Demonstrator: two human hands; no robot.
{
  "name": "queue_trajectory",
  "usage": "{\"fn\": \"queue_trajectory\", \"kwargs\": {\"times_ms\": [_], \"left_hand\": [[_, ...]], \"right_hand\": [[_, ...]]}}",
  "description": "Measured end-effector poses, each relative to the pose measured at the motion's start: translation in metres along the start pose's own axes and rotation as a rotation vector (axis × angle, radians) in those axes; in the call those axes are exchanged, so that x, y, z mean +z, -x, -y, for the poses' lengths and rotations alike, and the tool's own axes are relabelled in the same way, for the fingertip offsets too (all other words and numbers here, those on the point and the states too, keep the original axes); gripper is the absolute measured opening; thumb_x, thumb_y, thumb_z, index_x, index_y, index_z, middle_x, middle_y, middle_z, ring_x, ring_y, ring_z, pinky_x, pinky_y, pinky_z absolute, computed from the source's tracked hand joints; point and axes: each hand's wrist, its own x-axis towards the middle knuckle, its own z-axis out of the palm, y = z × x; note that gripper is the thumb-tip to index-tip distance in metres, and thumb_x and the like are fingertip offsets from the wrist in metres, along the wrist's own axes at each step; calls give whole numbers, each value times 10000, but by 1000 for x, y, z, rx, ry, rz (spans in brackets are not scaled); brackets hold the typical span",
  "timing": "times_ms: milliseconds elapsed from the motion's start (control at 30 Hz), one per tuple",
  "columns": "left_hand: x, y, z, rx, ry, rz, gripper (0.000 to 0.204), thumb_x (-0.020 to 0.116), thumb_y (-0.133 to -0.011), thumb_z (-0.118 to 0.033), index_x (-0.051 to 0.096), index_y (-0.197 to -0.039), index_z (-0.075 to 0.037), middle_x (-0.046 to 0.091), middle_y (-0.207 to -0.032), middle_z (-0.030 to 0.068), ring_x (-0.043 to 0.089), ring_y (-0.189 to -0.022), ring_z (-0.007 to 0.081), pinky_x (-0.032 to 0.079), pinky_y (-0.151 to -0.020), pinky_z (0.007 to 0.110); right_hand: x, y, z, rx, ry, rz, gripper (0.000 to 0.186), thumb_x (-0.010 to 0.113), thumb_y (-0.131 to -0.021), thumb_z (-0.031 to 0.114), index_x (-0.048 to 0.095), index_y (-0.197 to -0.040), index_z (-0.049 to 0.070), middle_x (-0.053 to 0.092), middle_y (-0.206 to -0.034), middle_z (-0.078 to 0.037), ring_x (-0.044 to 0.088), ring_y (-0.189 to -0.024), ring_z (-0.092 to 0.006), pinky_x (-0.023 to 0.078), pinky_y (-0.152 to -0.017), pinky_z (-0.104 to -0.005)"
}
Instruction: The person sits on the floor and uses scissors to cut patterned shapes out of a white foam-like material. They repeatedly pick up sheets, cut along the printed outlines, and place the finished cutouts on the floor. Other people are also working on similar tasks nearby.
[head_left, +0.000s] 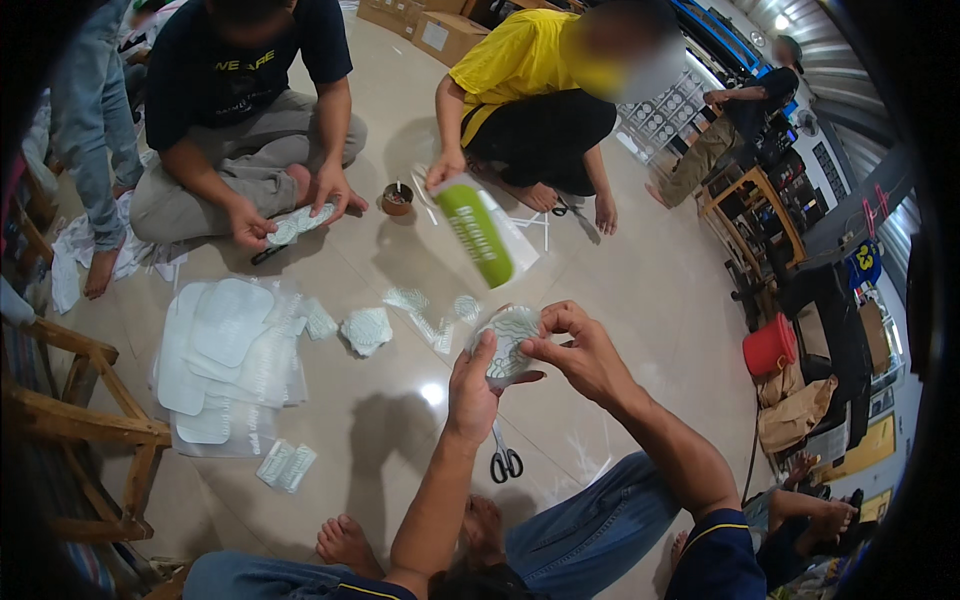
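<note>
My left hand [470, 398] is closed around a round piece of pale translucent film with wavy green lines [508, 335], possibly a small stack. At its right edge, my right hand [578, 352] pinches with thumb and fingers. The round piece is held up above the tiled floor. Below my hands lie scissors with black handles [507, 463], their blades partly hidden by my left wrist. Just beyond, a pile of similar cut film pieces [367, 330] rests on the floor, with loose patterned scraps [432, 318] beside it.
Pale rounded sheets [225, 320] are piled at left, with small film pieces [287, 466] nearer me. Across from me, one person holds patterned pieces [298, 225]; another, in yellow, holds a green-panelled sheet [478, 235]. A small brown pot [397, 200] sits between them. A wooden frame [85, 410] borders the left.
</note>
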Motion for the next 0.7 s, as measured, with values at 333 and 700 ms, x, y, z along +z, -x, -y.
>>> {"fn": "queue_trajectory", "kwargs": {"times_ms": [333,700], "left_hand": [[-4,-1,6,-36,125,27,615,314,-1133,-506,476,-1507,-46,644,-1399,126,662,-1235,241,625,-889,470],[3,6,18,-62,41,0,585,329,-1128,-470,497,-1475,-30,657,-1368,136,673,-1213,247,644,-832,467]], "right_hand": [[-26,2,-4,218,-279,20,237,678,-1040,292,662,-1124,70,685,-1004,5,629,-928,-86,523,-796,-281],[-52,25,-9,173,-245,27,247,717,-1016,274,662,-1134,63,682,-949,12,609,-847,-75,488,-699,-255]]}}
